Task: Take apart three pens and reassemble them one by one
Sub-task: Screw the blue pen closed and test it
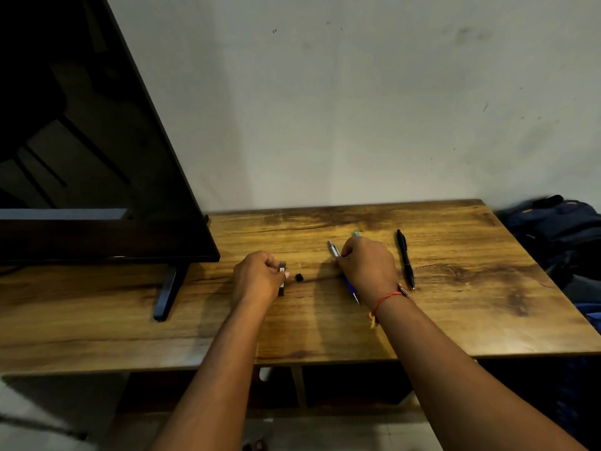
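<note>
Left hand [258,275] on a barrel [281,288], right hand [367,265] on the blue pen [352,291]

Clasps the dark barrel with the left fingers curled round it and the thumb against its side, about midway between the near and far edges of the desk [325,333]. Holds it pointing from near edge toward far edge, a pale label showing at the fingertips; resting on the wood or just above it, cannot tell. Just right of the barrel, flat on the desk, a small black cap [299,277], touching neither hand.

Pinches the blue pen with the right thumb and curled fingers near its pale upper end, farther toward the right edge. Pen flat on the desk under the palm, slanting from far-left to near-right, blue lower half and tip poking out beside the wrist. Past the right knuckles, toward the far edge, only the tip of a teal pen [356,233]; held or merely lying behind the hand, cannot tell. Right of that hand and apart from it, whole, a black pen [405,258], lying almost square to the near edge, tip nearward.

Round the right wrist, a red thread [387,299]. On the desk's left part, a dark TV [81,157], one foot [166,291] on the wood. Beyond the right edge, a dark bag [559,229]. Behind the far edge, a pale wall [357,109].
</note>
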